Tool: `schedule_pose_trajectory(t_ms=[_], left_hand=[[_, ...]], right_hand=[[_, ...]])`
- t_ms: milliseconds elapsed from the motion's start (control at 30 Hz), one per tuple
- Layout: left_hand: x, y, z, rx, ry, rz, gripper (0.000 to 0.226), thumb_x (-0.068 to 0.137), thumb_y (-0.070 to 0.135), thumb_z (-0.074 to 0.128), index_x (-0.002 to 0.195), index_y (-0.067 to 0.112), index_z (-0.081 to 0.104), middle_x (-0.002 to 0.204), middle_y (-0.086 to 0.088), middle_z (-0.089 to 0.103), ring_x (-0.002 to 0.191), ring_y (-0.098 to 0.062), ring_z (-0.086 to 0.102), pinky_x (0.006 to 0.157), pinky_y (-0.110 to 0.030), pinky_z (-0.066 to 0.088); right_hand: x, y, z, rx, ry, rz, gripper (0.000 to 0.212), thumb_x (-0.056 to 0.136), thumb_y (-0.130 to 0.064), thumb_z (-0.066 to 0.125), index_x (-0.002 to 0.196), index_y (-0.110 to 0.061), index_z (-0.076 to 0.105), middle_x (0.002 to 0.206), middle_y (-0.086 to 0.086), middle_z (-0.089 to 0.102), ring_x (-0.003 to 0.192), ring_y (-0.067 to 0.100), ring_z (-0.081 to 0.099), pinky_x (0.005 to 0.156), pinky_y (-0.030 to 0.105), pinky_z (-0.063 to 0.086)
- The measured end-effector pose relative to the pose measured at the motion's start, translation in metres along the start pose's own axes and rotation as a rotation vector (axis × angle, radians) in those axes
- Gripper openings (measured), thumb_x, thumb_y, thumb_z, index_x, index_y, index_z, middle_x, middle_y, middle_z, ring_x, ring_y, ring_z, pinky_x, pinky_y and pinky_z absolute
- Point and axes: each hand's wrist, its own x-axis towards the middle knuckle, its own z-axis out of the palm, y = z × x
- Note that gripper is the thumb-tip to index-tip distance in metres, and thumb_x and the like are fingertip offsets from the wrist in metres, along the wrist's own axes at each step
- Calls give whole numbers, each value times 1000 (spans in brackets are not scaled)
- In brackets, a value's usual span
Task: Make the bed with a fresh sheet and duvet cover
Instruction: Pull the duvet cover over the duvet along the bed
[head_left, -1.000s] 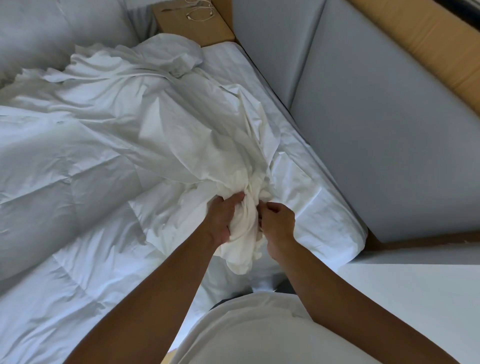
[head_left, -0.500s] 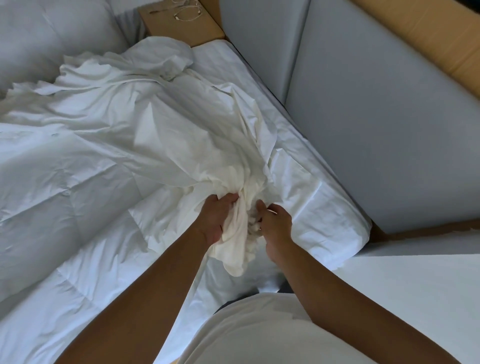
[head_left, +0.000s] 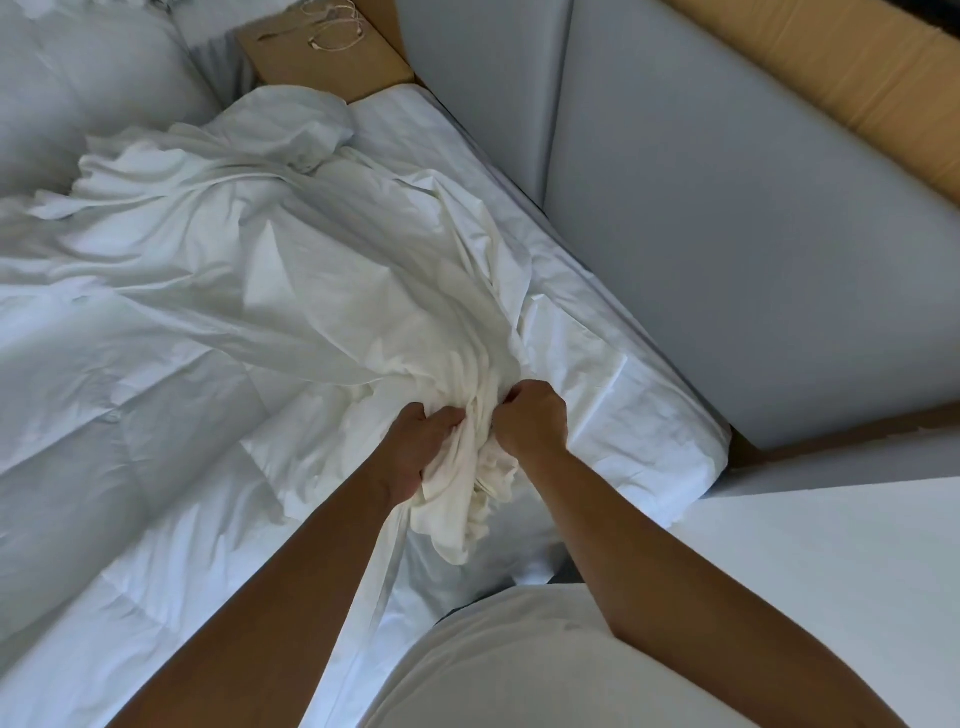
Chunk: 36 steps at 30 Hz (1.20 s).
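right, i have both fists closed on the loose white cloth (head_left: 322, 270), which i take for the duvet cover. my left hand (head_left: 421, 447) grips a gathered wad from the side, and my right hand (head_left: 530, 415) clenches the folds just beside it. the rest trails across the quilted duvet (head_left: 104, 415) toward the far end. bunching it here at the mattress corner (head_left: 649, 415), by the grey panel (head_left: 727, 234), probably lets me hunt for its opening or a corner.
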Motion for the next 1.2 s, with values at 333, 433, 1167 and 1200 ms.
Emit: schedule_pose_trajectory(t_ms=[333, 433, 1167, 1200], left_hand=[[-6, 0, -1, -39, -53, -32, 15, 92, 21, 71, 86, 14, 59, 67, 9, 71, 77, -13, 70, 71, -29, 54], [-14, 1, 6, -191, -150, -40, 10, 96, 14, 64, 103, 7, 64, 95, -7, 76, 94, -23, 71, 80, -35, 57], [-27, -8, 4, -458, -287, 52, 32, 84, 10, 79, 115, 6, 74, 113, -21, 72, 103, -33, 71, 83, -40, 59], [-27, -9, 4, -456, -273, 57, 27, 83, 7, 78, 110, 6, 75, 108, -21, 73, 98, -33, 72, 78, -38, 60]], right_hand=[[2, -11, -27, -370, -74, -126, 8, 97, -16, 55, 96, -8, 53, 107, 9, 64, 104, 30, 64, 90, 37, 52], [-4, -24, -25, -208, -98, -175, 17, 91, -8, 57, 75, -6, 50, 75, 4, 55, 80, 27, 61, 62, 25, 45], [-6, -23, -34, 82, -521, -282, 29, 90, 4, 58, 106, -11, 77, 101, 8, 76, 98, 22, 72, 91, 32, 58], [-6, -20, -37, 147, -609, -259, 31, 90, 5, 59, 109, -13, 76, 104, 7, 76, 101, 21, 72, 92, 30, 58]])
